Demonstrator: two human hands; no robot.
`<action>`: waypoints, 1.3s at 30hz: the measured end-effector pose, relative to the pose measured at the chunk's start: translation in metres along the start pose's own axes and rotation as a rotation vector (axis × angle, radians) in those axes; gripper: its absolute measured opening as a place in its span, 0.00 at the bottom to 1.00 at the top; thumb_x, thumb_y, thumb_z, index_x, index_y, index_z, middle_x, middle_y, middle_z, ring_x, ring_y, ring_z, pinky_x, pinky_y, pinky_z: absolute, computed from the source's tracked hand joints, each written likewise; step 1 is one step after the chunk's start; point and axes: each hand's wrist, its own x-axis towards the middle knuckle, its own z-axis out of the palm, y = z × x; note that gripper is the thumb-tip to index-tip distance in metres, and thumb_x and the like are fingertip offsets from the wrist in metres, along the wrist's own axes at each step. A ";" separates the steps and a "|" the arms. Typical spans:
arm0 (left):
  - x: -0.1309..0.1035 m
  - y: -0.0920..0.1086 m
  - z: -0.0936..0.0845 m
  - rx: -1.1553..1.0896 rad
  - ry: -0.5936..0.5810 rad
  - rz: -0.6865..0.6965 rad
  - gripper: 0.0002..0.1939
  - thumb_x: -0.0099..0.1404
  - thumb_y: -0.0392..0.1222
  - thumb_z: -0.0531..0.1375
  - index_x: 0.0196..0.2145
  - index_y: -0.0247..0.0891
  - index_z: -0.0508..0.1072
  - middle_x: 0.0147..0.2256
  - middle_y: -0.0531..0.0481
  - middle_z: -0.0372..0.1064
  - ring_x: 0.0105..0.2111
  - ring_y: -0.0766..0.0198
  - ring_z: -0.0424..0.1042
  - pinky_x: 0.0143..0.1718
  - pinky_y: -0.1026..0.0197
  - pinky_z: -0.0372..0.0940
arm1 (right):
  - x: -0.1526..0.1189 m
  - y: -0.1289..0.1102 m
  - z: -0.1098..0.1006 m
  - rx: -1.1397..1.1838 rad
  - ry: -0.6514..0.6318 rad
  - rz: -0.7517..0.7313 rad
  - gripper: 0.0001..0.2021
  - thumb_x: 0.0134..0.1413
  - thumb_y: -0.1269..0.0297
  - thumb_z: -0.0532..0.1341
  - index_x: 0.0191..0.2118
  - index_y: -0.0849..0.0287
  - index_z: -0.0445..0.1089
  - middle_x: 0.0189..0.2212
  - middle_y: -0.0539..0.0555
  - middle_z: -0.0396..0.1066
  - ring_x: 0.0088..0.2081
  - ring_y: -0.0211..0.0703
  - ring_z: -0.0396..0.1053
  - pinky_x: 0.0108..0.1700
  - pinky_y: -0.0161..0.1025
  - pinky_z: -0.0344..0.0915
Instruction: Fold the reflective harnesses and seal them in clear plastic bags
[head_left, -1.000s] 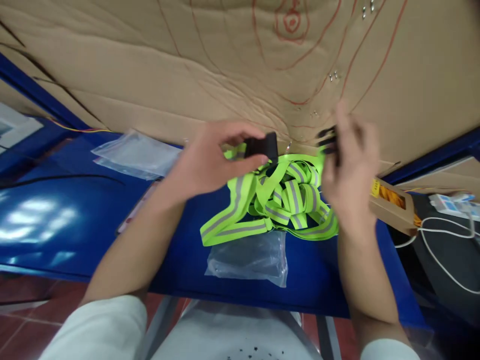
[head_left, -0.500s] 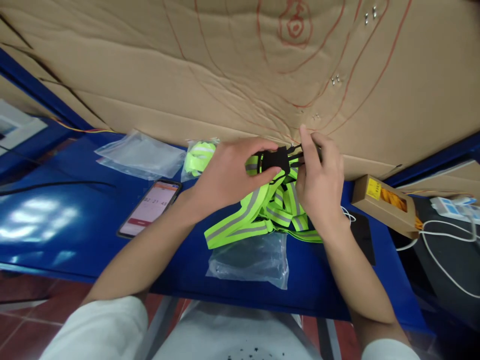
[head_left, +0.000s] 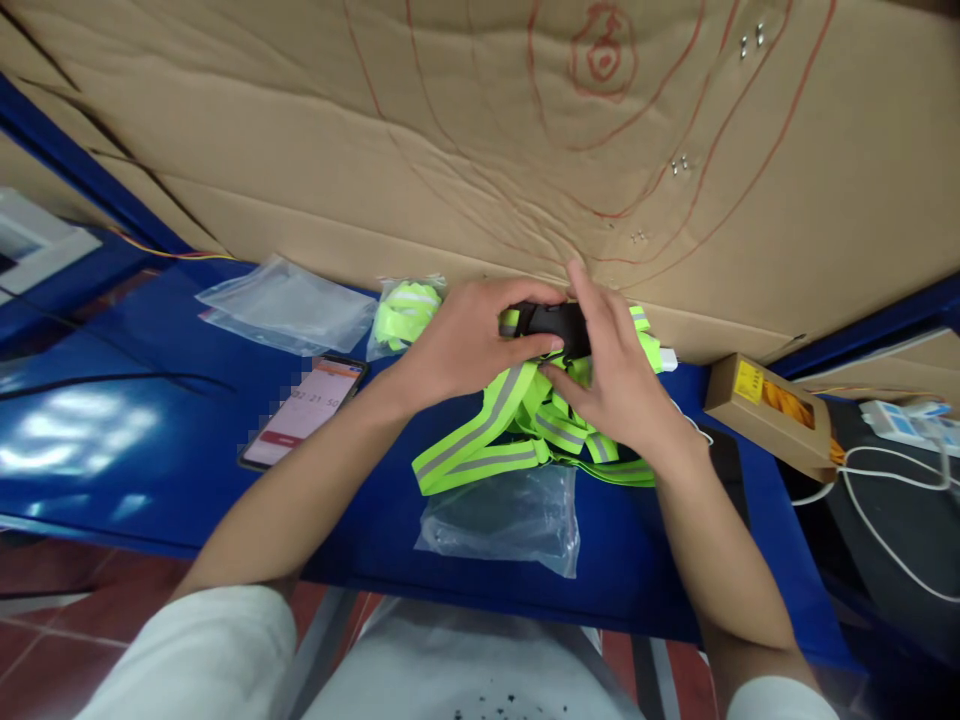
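One black buckle (head_left: 559, 328) is bridging the left hand (head_left: 465, 340) and the right hand (head_left: 619, 370), above the blue table (head_left: 367, 530) and toward its back edge. From where I'm standing, the left is pinching one end, thumb and forefinger parting only by the buckle's width. The right is gripping the other end, fingers bending over it; whether its thumb is pressing there too, I can't tell.

Below them, a grey-striped green strap (head_left: 480, 430) is lying in tangled loops, one fold pointing left. A clear bag (head_left: 502, 520) is resting between it and the front edge. Beyond the left forearm, a phone (head_left: 304, 410) is showing digits; nearer the back edge, a bagged green bundle (head_left: 407, 315) is sitting beside flat clear bags (head_left: 292, 305). By the right edge, a cardboard box (head_left: 772, 435) is standing at a slant.
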 end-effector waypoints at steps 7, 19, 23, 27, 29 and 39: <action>0.000 0.008 -0.018 -0.344 -0.131 -0.057 0.27 0.59 0.45 0.74 0.55 0.44 0.76 0.53 0.48 0.77 0.51 0.55 0.77 0.51 0.56 0.73 | -0.002 0.011 -0.032 0.300 -0.109 0.016 0.48 0.49 0.45 0.75 0.72 0.49 0.56 0.70 0.58 0.61 0.69 0.61 0.61 0.70 0.59 0.60; -0.001 0.008 0.003 -0.257 -0.136 0.064 0.61 0.56 0.52 0.75 0.74 0.48 0.42 0.61 0.42 0.67 0.56 0.51 0.74 0.60 0.47 0.69 | -0.003 0.003 -0.012 0.722 0.078 0.233 0.25 0.62 0.39 0.63 0.58 0.47 0.72 0.50 0.55 0.80 0.43 0.54 0.82 0.42 0.53 0.81; 0.002 0.001 0.009 -0.286 -0.076 -0.015 0.44 0.53 0.58 0.75 0.63 0.45 0.68 0.63 0.44 0.68 0.65 0.45 0.67 0.64 0.49 0.64 | -0.002 0.005 -0.004 0.568 0.205 0.245 0.23 0.65 0.37 0.58 0.50 0.47 0.77 0.38 0.55 0.82 0.40 0.56 0.82 0.39 0.53 0.80; 0.001 0.003 0.014 -0.322 -0.099 -0.054 0.30 0.57 0.54 0.74 0.54 0.39 0.75 0.51 0.46 0.78 0.55 0.48 0.75 0.57 0.51 0.69 | -0.001 0.005 0.001 0.484 0.396 0.246 0.23 0.65 0.39 0.59 0.51 0.49 0.78 0.34 0.55 0.81 0.41 0.56 0.82 0.44 0.55 0.80; -0.001 0.007 0.017 -0.325 -0.142 -0.062 0.23 0.60 0.52 0.72 0.48 0.36 0.78 0.47 0.45 0.80 0.50 0.49 0.77 0.53 0.52 0.71 | -0.002 0.002 0.003 0.471 0.451 0.231 0.24 0.66 0.39 0.57 0.54 0.50 0.76 0.41 0.56 0.82 0.48 0.56 0.80 0.53 0.56 0.77; -0.001 -0.003 0.035 -0.449 -0.056 -0.080 0.28 0.57 0.57 0.74 0.49 0.38 0.78 0.49 0.45 0.79 0.54 0.49 0.75 0.59 0.48 0.68 | -0.003 -0.009 0.009 0.152 0.265 0.177 0.30 0.73 0.42 0.45 0.72 0.48 0.56 0.68 0.59 0.60 0.72 0.54 0.57 0.73 0.61 0.56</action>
